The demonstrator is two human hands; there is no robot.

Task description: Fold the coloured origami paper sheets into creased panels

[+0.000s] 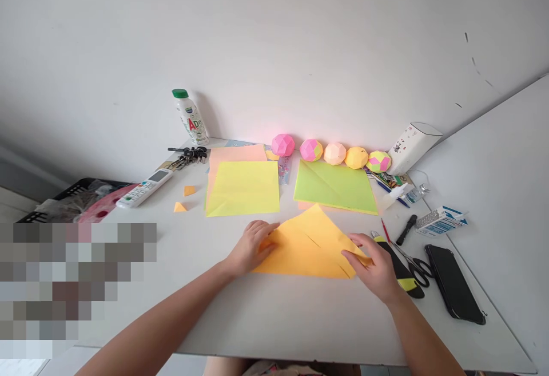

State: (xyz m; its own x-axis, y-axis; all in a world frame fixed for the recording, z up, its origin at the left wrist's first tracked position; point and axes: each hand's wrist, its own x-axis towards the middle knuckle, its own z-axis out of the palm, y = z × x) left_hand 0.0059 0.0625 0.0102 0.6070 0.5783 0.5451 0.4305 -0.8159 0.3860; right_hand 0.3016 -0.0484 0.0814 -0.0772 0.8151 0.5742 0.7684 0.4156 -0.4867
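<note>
Head view. Item: one orange paper sheet (300, 256), lower centre of the frame, its upper edge rising to a peak; two short dark lines on its face, slit or crease not distinguishable. Left hand (254, 244): thumb and fingers closed on the sheet's left side. Right hand (374, 266): thumb and fingers pinching its right corner.

Step in hand, by judgement: shaping or aligning the sheet, probably along a fold. Next move, by judgement: calls for both edges kept matched and the paper flat before any crease is pressed.

Surface: white table (274, 321). At centre, a yellow sheet (244, 190) overlapping a peach sheet (235, 153); right of these, a lime-green sheet (334, 187). Behind, a row of five faceted paper balls (334, 153). Left of centre, two small orange paper pieces (189, 190). Right, scissors (422, 273) and a black smartphone (455, 284). Upper left, a green-capped bottle (190, 117), keys (189, 157) and a white remote control (146, 188).

Room: pale wall (274, 50) filling the upper frame.
</note>
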